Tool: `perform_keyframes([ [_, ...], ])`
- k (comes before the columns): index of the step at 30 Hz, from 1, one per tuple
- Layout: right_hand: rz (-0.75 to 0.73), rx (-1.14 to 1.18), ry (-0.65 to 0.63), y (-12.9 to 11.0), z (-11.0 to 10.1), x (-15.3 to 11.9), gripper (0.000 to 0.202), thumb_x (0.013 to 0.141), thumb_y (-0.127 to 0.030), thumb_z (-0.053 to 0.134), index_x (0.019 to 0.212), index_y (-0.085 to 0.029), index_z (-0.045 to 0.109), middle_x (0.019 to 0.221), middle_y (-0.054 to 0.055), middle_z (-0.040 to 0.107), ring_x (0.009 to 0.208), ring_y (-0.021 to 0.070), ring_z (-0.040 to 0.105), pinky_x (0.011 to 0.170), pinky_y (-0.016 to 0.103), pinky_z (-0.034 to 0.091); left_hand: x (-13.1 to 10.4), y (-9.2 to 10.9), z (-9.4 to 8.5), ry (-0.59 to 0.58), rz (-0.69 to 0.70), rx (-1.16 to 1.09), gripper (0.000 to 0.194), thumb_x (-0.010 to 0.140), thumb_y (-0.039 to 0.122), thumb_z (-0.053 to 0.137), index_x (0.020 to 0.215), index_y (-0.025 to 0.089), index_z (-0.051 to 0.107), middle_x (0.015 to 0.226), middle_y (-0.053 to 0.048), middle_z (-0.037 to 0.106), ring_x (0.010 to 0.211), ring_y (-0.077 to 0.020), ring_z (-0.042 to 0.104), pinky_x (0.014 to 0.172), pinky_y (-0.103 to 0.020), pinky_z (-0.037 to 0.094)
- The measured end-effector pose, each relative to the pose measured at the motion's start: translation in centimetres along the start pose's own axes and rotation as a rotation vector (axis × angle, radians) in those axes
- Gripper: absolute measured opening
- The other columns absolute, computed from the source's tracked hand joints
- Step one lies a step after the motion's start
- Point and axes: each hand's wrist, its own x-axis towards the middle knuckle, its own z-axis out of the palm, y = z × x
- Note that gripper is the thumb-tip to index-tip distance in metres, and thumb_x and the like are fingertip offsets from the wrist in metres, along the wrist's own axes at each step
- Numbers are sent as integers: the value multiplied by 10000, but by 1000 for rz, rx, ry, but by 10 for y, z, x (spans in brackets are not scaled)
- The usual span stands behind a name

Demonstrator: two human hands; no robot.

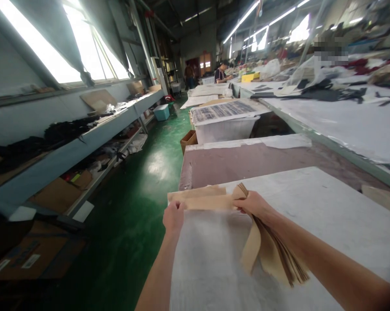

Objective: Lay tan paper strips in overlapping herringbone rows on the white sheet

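Tan strips (204,199) lie along the far left edge of a white-covered table (210,259). My left hand (174,216) is closed at the left end of the front strip, thumb and fingers pinched on it. My right hand (251,205) grips a bundle of similar tan strips (279,255), whose loose ends fan down toward the table's near side. One strip stretches between my two hands. The bundle's folded top shows above my right fingers.
Beyond the white surface is a brownish board (233,164), then a white bin (225,129) and a cardboard box (188,139). Loaded shelves (68,151) run along the left. A long white table (344,125) is at right. A person (221,74) is farther back.
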Motion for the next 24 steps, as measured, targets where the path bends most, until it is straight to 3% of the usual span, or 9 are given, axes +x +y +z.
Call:
perform_keyframes([
  [10, -37, -277, 164, 13, 10, 35, 210, 665, -337, 629, 643, -129, 646, 558, 75, 643, 568, 186, 599, 507, 243, 380, 22, -3, 5, -43, -87, 125, 243, 654, 440, 643, 543, 224, 633, 692, -106, 655, 718, -323, 620, 623, -386, 418],
  [16, -29, -333, 267, 15, 16, 34, 326, 721, -388, 590, 891, -123, 673, 738, 94, 702, 690, 199, 636, 550, 240, 383, 22, -1, 8, -33, -121, 169, 245, 651, 467, 629, 608, 229, 669, 751, -122, 683, 733, -308, 626, 627, -376, 432],
  [24, 18, -421, 332, 14, 20, 31, 369, 774, -432, 573, 976, -134, 656, 949, 146, 706, 874, 244, 658, 641, 262, 424, 16, 4, 9, -77, -147, 257, 297, 677, 528, 575, 660, 239, 642, 825, -127, 691, 802, -330, 634, 658, -401, 450],
])
